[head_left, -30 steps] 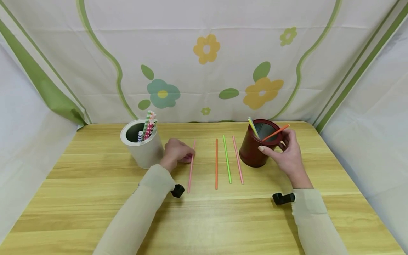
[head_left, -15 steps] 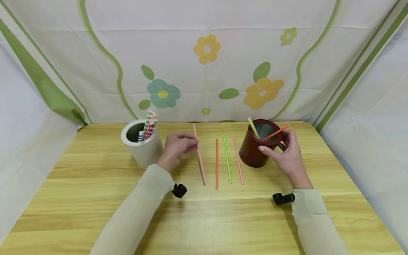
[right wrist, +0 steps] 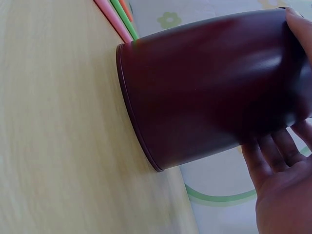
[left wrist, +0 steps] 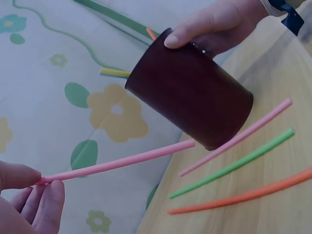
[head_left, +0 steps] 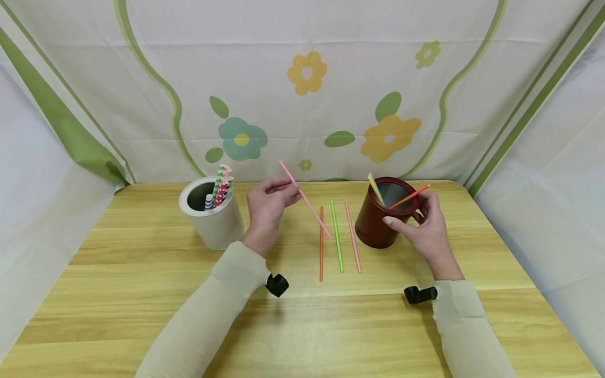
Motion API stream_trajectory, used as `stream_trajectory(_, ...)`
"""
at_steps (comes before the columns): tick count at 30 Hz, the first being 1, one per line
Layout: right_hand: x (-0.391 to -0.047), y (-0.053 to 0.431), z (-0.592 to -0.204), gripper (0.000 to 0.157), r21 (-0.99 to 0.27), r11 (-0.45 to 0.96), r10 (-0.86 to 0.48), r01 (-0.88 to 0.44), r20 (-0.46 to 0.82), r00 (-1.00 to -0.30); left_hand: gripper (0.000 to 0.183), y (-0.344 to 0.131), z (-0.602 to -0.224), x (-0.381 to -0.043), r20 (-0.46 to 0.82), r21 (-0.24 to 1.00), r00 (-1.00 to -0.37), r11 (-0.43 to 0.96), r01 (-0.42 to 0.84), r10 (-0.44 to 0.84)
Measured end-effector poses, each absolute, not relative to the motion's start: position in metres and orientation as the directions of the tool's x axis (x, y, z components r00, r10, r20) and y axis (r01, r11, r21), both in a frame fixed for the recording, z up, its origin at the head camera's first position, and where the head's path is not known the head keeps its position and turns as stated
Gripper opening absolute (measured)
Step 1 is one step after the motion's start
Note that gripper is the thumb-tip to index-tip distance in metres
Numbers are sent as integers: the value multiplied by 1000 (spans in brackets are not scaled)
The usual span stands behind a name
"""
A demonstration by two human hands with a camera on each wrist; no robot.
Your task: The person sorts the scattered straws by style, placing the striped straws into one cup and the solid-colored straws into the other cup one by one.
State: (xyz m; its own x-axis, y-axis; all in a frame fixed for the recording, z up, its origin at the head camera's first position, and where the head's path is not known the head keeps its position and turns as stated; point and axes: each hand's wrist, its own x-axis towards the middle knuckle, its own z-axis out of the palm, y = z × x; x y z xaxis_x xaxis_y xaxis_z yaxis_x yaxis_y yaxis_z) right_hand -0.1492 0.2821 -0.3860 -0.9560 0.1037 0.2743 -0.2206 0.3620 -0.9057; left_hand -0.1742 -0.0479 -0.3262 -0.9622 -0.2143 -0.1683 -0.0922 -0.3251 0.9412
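Observation:
My left hand (head_left: pixel 271 210) pinches a pink straw (head_left: pixel 309 203) between thumb and fingers, holding it slanted above the table. In the left wrist view the pink straw (left wrist: pixel 122 161) points toward the dark red cup (left wrist: pixel 190 92). My right hand (head_left: pixel 427 231) grips that dark red cup (head_left: pixel 378 226) near its rim, thumb on the front and fingers round the far side. Inside the cup lean an orange straw (head_left: pixel 410 196) and a yellow straw with a pale one (head_left: pixel 375 189). In the right wrist view the cup (right wrist: pixel 209 92) stands on the table.
Between the hands lie an orange straw (head_left: pixel 321 257), a green straw (head_left: pixel 337 241) and another pink straw (head_left: pixel 353 239). At the left, a white cup (head_left: pixel 215 226) holds several patterned straws (head_left: pixel 221 191). A flowered cloth (head_left: pixel 189 79) hangs behind the wooden table (head_left: pixel 331 336).
My left hand has lifted the pink straw off the table and carried it up and to the right, tilting it. The right hand and dark red cup have stayed put.

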Motion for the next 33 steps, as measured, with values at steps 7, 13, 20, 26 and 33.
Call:
stream_trajectory(7, -149, 281, -385, 70, -907, 370, 111, -203, 260, -959, 25, -38, -311, -173, -85, 930, -976, -367, -6, -198)
stream_trajectory(13, -149, 282, -385, 70, -907, 369, 111, -201, 258, -960, 26, -26, -293, -172, -9, 931, -984, -360, 57, -180)
stream_trajectory(20, -149, 282, -385, 70, -909, 364, 107, -204, 259, -960, 23, -9, -271, -172, 67, 910, -983, -395, 129, -169)
stream_trajectory(26, -149, 282, -385, 70, -908, 365, 108, -207, 262, -959, 20, 4, -259, -172, 95, 891, -981, -424, 160, -170)
stream_trajectory(33, -149, 282, -386, 71, -906, 362, 107, -218, 273, -956, 20, 16, -255, -172, 106, 885, -980, -433, 170, -167)
